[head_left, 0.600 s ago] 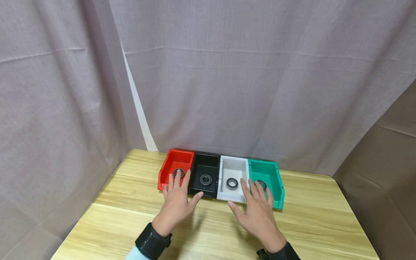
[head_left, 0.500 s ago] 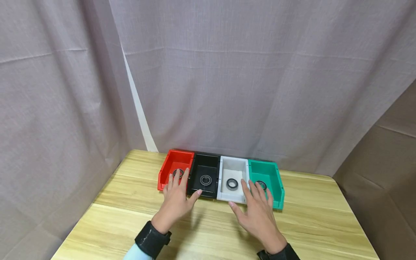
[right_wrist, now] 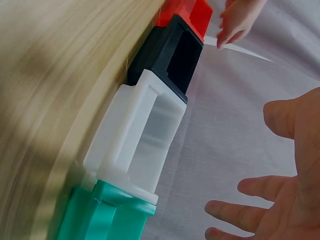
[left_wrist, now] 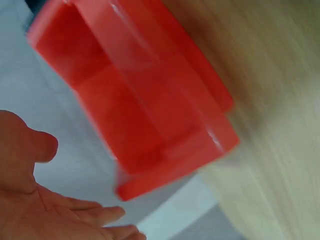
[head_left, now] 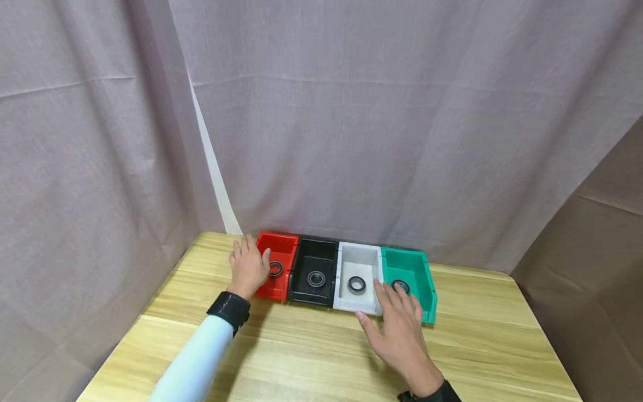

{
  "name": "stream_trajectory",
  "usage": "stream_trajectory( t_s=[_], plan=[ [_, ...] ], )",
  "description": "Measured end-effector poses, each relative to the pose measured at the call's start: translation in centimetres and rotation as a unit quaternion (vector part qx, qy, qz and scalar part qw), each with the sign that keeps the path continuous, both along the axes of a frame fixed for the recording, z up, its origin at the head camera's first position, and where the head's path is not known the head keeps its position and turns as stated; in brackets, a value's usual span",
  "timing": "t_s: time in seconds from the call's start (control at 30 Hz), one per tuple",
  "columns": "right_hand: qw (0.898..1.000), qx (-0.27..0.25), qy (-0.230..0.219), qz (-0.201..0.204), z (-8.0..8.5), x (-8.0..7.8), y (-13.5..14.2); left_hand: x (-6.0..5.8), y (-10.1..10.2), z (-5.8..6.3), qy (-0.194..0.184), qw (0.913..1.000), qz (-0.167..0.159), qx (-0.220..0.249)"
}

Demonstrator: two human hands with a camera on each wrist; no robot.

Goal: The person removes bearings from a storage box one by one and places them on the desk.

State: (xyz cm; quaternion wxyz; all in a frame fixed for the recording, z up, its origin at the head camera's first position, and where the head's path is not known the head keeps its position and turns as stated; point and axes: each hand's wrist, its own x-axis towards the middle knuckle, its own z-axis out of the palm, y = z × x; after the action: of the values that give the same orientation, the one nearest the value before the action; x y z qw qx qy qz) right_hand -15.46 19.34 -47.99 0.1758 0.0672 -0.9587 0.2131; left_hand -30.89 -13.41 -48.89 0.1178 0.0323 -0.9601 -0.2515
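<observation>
Left hand has shifted outward, from over the red and black bins to the outer side of the red bin; right hand is almost where it was, over the front of the white bin and green bin. Fingers on both hands extended and loose, gripping nothing. Contact at the red bin uncertain: head view overlaps hand and edge, left wrist view shows them apart. Four bins stand side by side on the wooden table, black bin second from the left. One ring visible in each: red bin's ring, black bin's ring, white bin's ring, green bin's ring, the last partly behind fingers. Progress, as judged: row formed, a ring to every bin, none lifted out. Remaining: not readable from this layout; with both hands unladen, ring handling seems either not begun or already finished.
</observation>
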Motion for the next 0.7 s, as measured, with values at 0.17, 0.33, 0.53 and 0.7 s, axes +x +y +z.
stream_trajectory(
  t_s=[0.17,0.33,0.53,0.7],
  plan=[
    [1.0,0.002,-0.003,0.001,-0.1,0.2,0.0,-2.0,-1.1,-1.0,-0.025,0.9997,0.007,-0.001],
    [1.0,0.001,-0.001,0.001,0.0,0.3,0.1,-2.6,-1.4,-1.7,-0.037,0.9992,-0.004,-0.01],
    [1.0,-0.005,-0.009,0.002,-0.1,0.7,0.1,-2.7,-1.8,-2.6,-0.01,0.9991,-0.022,0.036],
    [1.0,-0.004,-0.007,0.006,-0.3,1.0,0.0,-2.4,-2.1,-3.1,-0.008,0.9973,-0.03,0.067]
  ],
)
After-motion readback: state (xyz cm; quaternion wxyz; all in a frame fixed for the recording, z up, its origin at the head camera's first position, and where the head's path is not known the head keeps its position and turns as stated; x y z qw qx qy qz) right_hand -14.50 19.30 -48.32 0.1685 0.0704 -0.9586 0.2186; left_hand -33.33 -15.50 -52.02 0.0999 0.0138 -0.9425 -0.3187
